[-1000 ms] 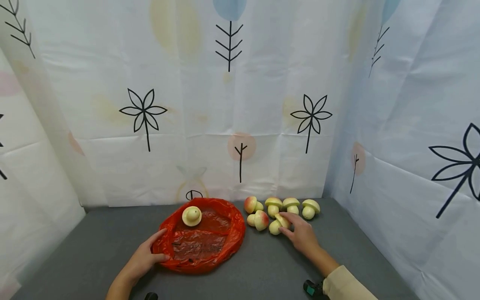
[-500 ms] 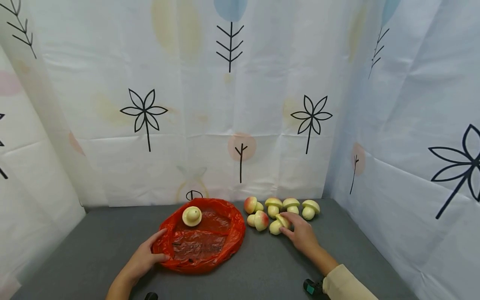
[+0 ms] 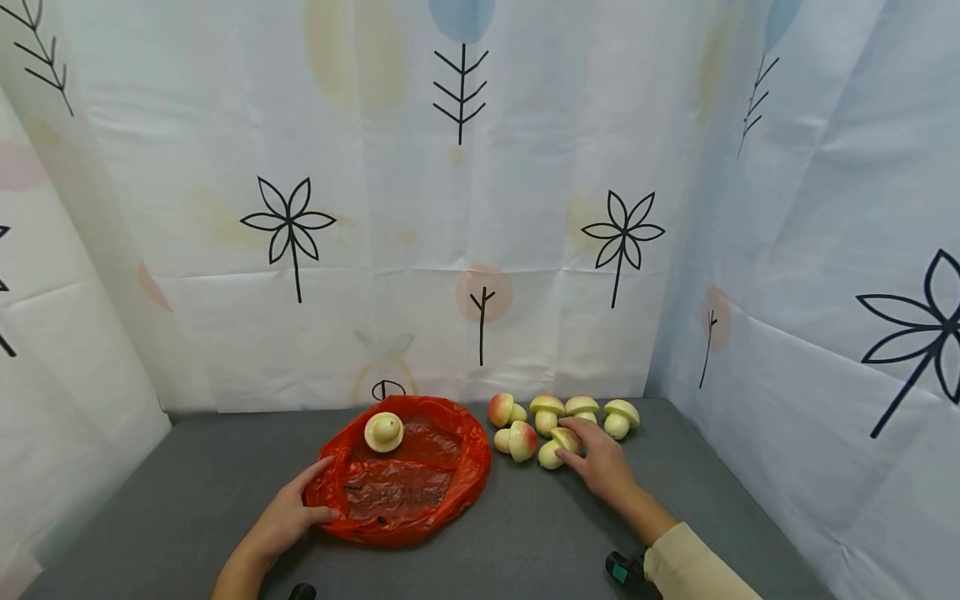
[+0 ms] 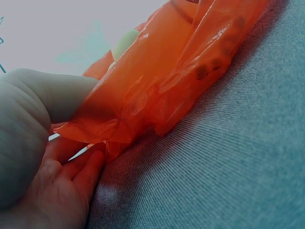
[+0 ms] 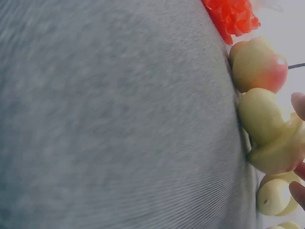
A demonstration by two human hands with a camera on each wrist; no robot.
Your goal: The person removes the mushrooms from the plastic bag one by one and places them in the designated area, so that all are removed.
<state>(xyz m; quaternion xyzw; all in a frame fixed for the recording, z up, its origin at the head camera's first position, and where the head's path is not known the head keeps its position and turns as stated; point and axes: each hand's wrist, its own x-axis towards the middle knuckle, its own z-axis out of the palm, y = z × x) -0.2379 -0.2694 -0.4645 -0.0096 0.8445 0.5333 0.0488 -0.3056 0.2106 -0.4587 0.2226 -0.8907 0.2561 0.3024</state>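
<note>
My left hand grips the left edge of a red plastic bag, which lies spread round with its rim rolled up. In the left wrist view the thumb is over the bag's edge and the other fingers are beneath it. One pale yellow mushroom sits inside, stalk toward me. To the right, my right hand has thumb and fingers curled round the cap of a yellow-green mushroom lying tilted on the table. Fingertips show at both sides of it in the right wrist view.
Behind the held mushroom stand three yellow-capped mushrooms, among them the rightmost mushroom. Left of it lie two red-tinged mushrooms, a nearer one and a farther one. White printed curtains border the grey table at back and sides.
The right thumb and fingers have shifted slightly on the mushroom, so more of its cap shows. The left hand and the bag stay as they were.
</note>
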